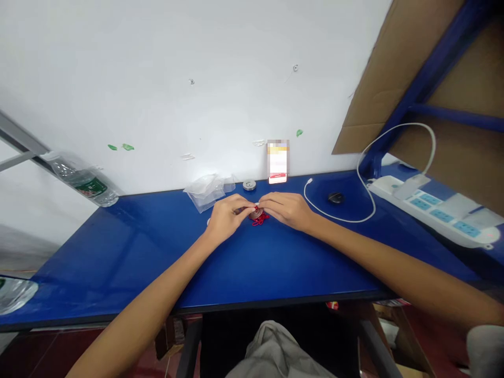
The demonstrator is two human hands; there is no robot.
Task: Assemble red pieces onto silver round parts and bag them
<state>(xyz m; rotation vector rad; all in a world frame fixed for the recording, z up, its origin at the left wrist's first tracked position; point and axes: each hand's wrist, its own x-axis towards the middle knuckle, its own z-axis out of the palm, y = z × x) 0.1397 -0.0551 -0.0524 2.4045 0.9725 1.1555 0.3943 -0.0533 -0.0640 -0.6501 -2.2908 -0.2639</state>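
Fingers (243, 201) of the left hand (227, 216) and right hand (290, 210) clamp red cord (259, 221), seemingly to steady it; the phone (277, 164) leans against the wall (236, 105), probably for viewing.

Glossy tabletop (157, 268) against a matt white wall (236, 115)!
Blue and slick, it's throwing back the light; here's the bag (208, 190), thin, crinkled, see-through plastic, and the bottle (108, 197), clear and shiny plastic too; red cord (259, 221) looks like textile, the power strip (444, 231) is smooth white plastic, the panel (378, 84) matt brown cardboard, the trousers (275, 352) creased grey cloth.
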